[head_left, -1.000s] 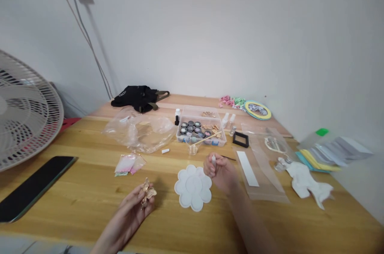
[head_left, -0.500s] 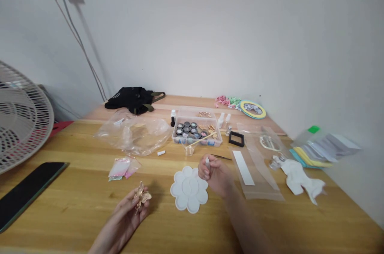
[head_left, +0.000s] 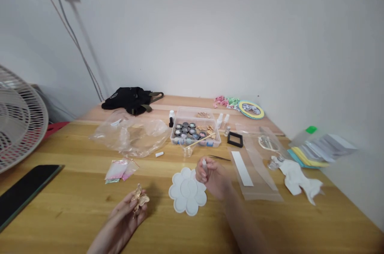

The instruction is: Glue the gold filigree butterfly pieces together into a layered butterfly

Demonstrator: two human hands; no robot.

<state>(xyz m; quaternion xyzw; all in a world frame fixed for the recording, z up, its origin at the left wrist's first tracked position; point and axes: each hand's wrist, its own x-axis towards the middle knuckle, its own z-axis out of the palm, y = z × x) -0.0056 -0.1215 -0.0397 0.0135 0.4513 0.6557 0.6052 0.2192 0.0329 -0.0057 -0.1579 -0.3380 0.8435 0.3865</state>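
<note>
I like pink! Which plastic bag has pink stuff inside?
The small plastic bag, just left of the white flower-shaped palette. The big crumpled bag shows no pink, and the flat clear bag has only a white strip on it.

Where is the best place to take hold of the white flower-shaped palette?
Pinch the palette by the rim of a front petal, coming from the near side. It lies flat, so the scalloped edge is the easiest part to catch, and the fingers stay clear of the wells.
</note>
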